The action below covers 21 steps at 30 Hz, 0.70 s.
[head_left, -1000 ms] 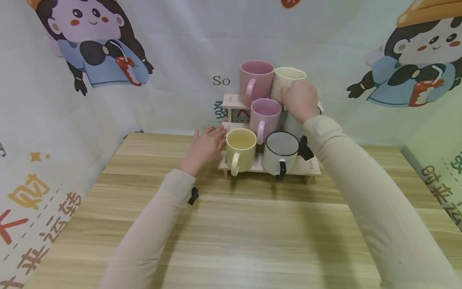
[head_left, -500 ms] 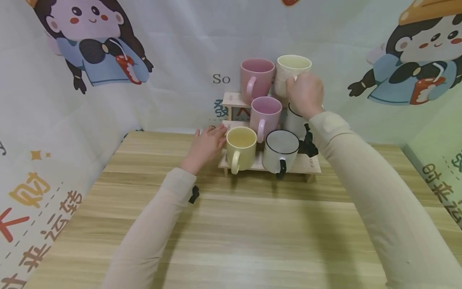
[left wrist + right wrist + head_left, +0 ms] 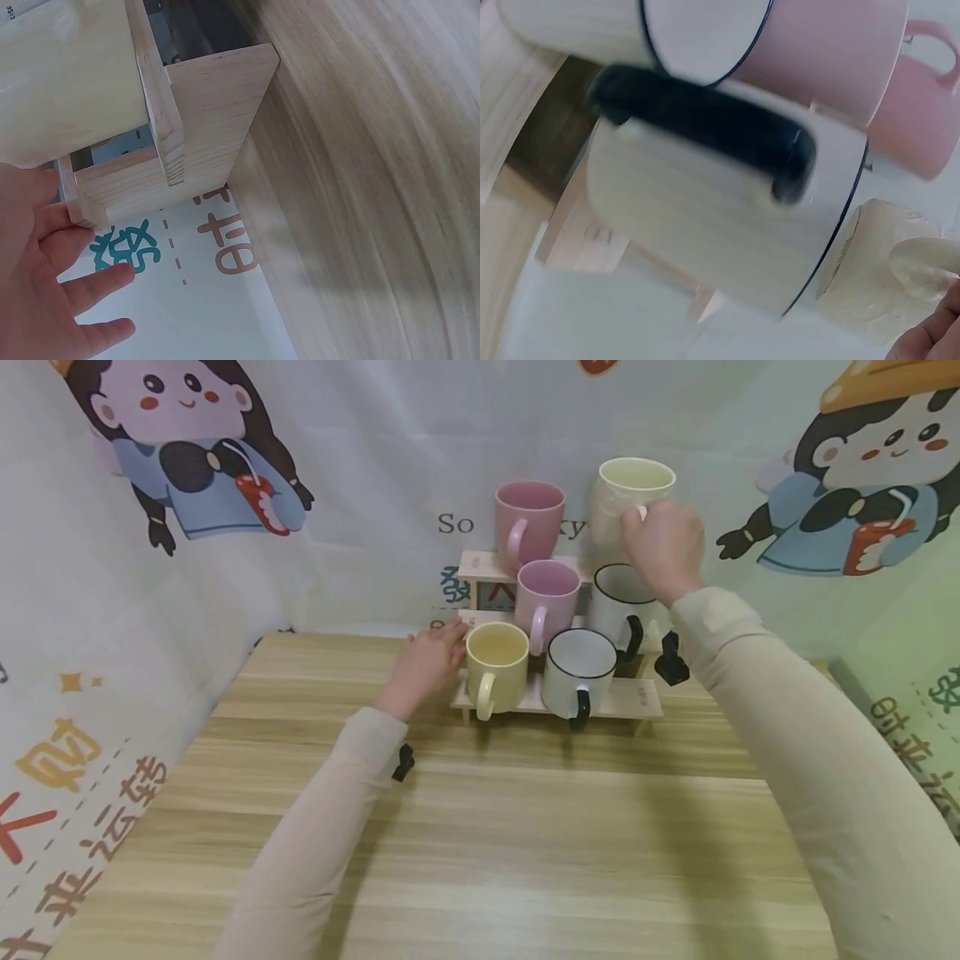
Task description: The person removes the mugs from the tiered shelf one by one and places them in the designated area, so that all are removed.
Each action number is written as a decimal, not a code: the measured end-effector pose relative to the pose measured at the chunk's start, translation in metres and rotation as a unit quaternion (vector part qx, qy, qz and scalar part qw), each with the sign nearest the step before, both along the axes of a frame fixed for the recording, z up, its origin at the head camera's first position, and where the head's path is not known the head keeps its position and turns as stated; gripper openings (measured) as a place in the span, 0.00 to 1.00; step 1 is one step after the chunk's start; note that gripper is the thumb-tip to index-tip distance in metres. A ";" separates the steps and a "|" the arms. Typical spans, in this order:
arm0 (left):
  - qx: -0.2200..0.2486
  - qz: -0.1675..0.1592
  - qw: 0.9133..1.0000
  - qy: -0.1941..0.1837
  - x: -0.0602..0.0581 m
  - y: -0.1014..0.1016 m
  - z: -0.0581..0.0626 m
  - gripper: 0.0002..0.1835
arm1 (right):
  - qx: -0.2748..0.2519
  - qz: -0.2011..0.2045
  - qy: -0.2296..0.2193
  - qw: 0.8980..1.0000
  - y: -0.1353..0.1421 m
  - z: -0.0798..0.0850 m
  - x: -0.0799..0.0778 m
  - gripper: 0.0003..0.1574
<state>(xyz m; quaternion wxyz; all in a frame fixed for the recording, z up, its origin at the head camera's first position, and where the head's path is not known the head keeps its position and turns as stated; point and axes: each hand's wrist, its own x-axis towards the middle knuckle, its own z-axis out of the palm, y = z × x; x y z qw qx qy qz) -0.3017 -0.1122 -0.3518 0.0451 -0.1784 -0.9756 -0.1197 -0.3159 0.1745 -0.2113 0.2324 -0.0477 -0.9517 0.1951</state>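
My right hand point(image 3: 666, 545) grips a cream embossed mug point(image 3: 628, 514) by its handle, up at the right above the rack's top tier. In the right wrist view, the cream mug point(image 3: 877, 270) and part of the hand show at the lower right. My left hand point(image 3: 423, 668) is at the left end of the wooden three-tier rack point(image 3: 636, 699). The left wrist view shows thumb and forefinger at a shelf's end point(image 3: 91, 214), the outer fingers spread. A darker pink mug point(image 3: 527, 522) stands on the top tier, left of the cream mug.
On the middle tier stand a pink mug point(image 3: 547, 596) and a white mug with black rim and handle point(image 3: 613, 614). The bottom tier holds a yellow mug point(image 3: 498, 664) and another black-rimmed white mug point(image 3: 570, 681). A printed cloth point(image 3: 360, 485) hangs behind the wood-grain table point(image 3: 465, 827).
The cream mug has risen and moved right in my right hand, away from the darker pink mug. More of the rear white mug shows. The left hand stays put.
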 end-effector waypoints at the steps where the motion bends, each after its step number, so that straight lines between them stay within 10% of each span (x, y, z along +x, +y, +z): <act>1: 0.002 0.001 1.000 -0.002 0.000 0.000 0.000 0.26 | -0.003 0.002 0.003 1.000 0.003 0.000 0.001 0.22; 21: 0.019 -0.005 1.000 0.017 -0.001 -0.001 -0.001 0.22 | 0.000 -0.021 0.080 0.997 0.056 -0.024 0.012 0.23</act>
